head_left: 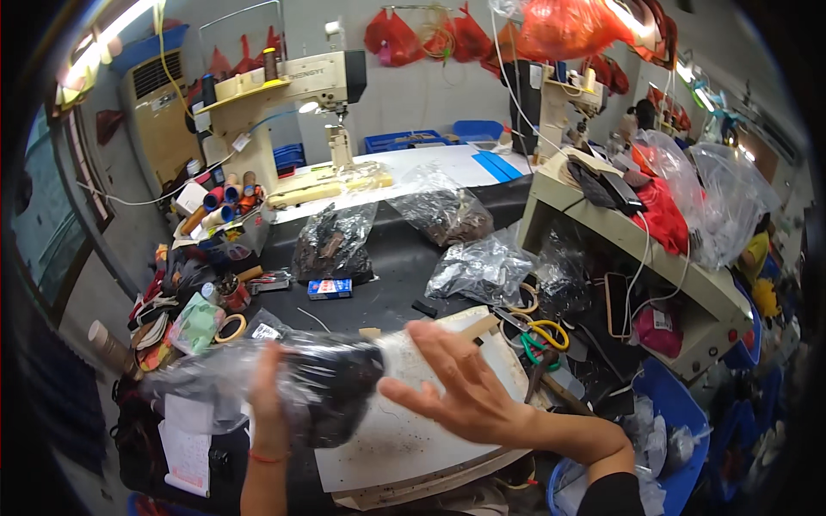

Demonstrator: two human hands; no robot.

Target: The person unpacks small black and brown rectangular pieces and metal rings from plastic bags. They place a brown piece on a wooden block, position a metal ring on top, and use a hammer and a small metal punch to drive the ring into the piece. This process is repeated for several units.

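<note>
One bag (335, 391), dark inside: L hand (268, 400) against it, can't tell if pinching; R hand (473, 391) spread, nr it, over white bd (387, 460).

Bag (331, 387): thin, clear plastic, glossy and heavily creased. Board (370, 469): smooth, matt, with a speckled surface. Table (391, 301): smooth covering with a soft sheen. Scissors (549, 323): smooth plastic handles. Sewing machine (318, 77): smooth painted casing, apparently metal. Tub (675, 400): smooth plastic. Notepad (185, 451): matt paper. Hanging bags (396, 39): thin, shiny plastic. Sleeve (613, 497): matt cloth.
</note>
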